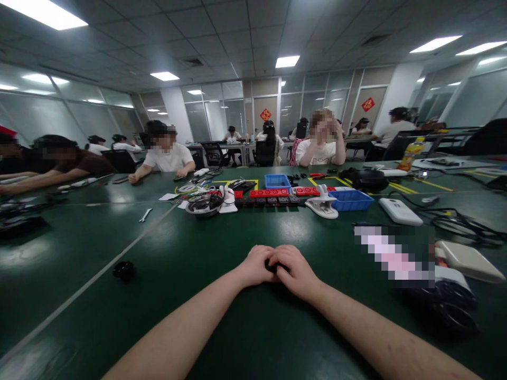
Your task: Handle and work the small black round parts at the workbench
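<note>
My left hand [256, 265] and my right hand [298, 272] meet over the green table in front of me. Both are closed around a small black object [271, 266], mostly covered by the fingers, so its kind does not show. The fingers of the right hand curl over its top, and the left hand grips it from the other side. Off to the left, a round black part [124, 271] rests by itself on the table.
Ahead lie red power strips [269, 193], a metal bowl [203, 206] of cables, a white clip-on base [322, 205] and blue trays [350, 200]. A small wrench [146, 215] is at left. White devices [400, 211] and black cables crowd the right. People sit across the table.
</note>
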A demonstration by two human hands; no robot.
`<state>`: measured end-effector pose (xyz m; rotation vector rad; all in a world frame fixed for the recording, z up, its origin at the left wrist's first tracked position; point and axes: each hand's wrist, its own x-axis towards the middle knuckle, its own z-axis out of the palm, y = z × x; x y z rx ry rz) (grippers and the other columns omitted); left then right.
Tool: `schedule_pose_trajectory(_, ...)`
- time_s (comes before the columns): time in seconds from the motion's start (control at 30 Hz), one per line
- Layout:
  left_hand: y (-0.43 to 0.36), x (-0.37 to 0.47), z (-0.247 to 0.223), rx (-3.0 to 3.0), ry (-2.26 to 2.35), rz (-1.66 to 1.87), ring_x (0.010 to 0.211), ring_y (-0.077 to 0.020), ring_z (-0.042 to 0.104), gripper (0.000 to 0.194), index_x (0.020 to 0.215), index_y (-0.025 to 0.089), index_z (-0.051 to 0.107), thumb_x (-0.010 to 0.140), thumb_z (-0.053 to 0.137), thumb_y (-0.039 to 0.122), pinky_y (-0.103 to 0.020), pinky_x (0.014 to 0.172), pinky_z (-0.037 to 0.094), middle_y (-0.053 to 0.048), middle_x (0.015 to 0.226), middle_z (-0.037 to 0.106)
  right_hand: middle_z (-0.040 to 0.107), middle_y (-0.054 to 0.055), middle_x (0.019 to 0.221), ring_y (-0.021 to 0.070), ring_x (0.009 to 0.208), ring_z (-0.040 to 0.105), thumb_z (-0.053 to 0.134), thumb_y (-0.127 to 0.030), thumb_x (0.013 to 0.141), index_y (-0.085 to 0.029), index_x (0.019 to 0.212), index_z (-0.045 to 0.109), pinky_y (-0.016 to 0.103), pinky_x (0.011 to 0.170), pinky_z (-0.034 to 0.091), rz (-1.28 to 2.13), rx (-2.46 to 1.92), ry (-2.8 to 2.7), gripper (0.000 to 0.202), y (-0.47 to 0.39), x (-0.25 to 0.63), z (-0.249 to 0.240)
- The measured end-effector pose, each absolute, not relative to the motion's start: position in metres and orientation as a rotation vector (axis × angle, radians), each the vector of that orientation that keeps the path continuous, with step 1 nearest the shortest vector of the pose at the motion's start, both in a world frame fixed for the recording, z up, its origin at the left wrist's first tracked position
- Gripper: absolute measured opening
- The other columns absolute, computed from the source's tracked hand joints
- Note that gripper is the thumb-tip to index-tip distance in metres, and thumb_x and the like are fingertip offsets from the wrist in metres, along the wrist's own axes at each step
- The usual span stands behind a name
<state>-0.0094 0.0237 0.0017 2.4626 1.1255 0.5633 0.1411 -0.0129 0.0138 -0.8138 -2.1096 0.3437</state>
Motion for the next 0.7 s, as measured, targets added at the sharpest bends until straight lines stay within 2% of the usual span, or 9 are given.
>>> schedule_pose_trajectory(0.1,0.0244,-0.0100,0.0012,2.458,1.100,0.554,0.102,-0.0244,0.051,0.036,0.088,0.020,0.063,0.054,0.074,0.024,-0.036,0.094,0.034,-0.002,0.103,0.061,0.062,0.003,0.078,0.0180,0.081,0.054,0.042,-0.008,0.070,-0.020,0.069,0.055,0.036,0.079,0.039,0.369,-0.794,-2.085,0.018,-0.0122,0.1394,0.0116)
schedule_pose_trajectory(0.33,0.0190,-0.0078,0.0040,2.442,1.114,0.601,0.100,-0.0251,0.051,0.041,0.095,0.020,0.060,0.056,0.072,0.026,-0.037,0.093,0.035,-0.003,0.102,0.060,0.061,0.001,0.074,0.0190,0.081,0.051,0.045,-0.006,0.067,-0.020,0.072,0.057,0.037,0.079,0.039,0.354,-0.842,-2.080,0.019,-0.0108,0.1413,0.0097)
schedule_pose_trajectory(0.57,0.0161,-0.0063,-0.0010,2.447,1.177,0.629,0.101,-0.0275,0.050,0.052,0.104,0.017,0.054,0.057,0.072,0.031,-0.041,0.091,0.036,-0.008,0.106,0.057,0.054,0.006,0.096,0.0189,0.092,0.048,0.048,-0.007,0.066,-0.018,0.092,0.052,0.035,0.084,0.040,0.354,-0.918,-2.019,0.028,-0.0132,0.1415,0.0102)
schedule_pose_trajectory(0.7,0.0148,-0.0058,-0.0034,2.475,1.177,0.639,0.100,-0.0266,0.050,0.060,0.108,0.017,0.050,0.056,0.073,0.037,-0.040,0.091,0.037,-0.007,0.105,0.056,0.051,0.006,0.096,0.0200,0.092,0.047,0.052,-0.017,0.071,-0.019,0.094,0.049,0.037,0.083,0.040,0.343,-0.986,-1.982,0.023,-0.0125,0.1404,0.0097)
